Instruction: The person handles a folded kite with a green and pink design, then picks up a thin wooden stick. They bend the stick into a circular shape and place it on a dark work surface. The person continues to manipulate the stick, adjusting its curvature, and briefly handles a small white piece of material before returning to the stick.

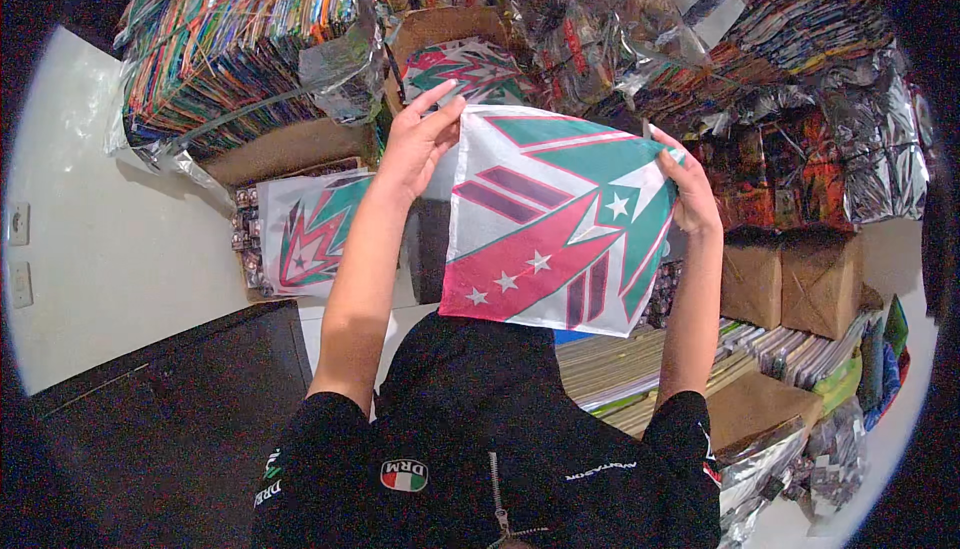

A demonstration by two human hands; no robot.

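Both hands up in front of the chest, holding 1 printed sheet (550, 224) stretched flat betw. them, facing the camera. Sheet is white w/ teal and magenta-red angular shapes, dark purple bars and small white stars; looks like thin plastic or paper, can't tell which. It hangs from its top edge, lower edge free above the dark shirt (480, 449).

Left hand (418, 141): pinching the sheet's top left corner, thumb on the near face, fingers extended upward behind and above the edge. Right hand (690, 189): closed on the top right corner/right edge, fingers curled round the edge, thumb side toward the print. Both grips are pinches, neither hand spread flat.

Around it:
- Behind the left hand, an open cardboard box (450, 34) w/ another sheet of the same print (470, 74) lying in it.
- Left of the left forearm, a 2nd flat stack of the same print (310, 234), on top of a brown box, near the white wall (110, 229).
- Upper left: tall bundle of multicolour sheets (240, 39) wrapped in clear film.
- Upper right: piles of shiny film-wrapped packs (800, 59), crumpled silver wrap.
- Right of the right forearm: 2 brown paper-wrapped parcels (790, 279), side by side, touching.
- Lower right: stacked flat sheets seen edge-on (640, 369), more wrapped bundles beyond.
- Lower left: dark tabletop or cabinet (170, 419).
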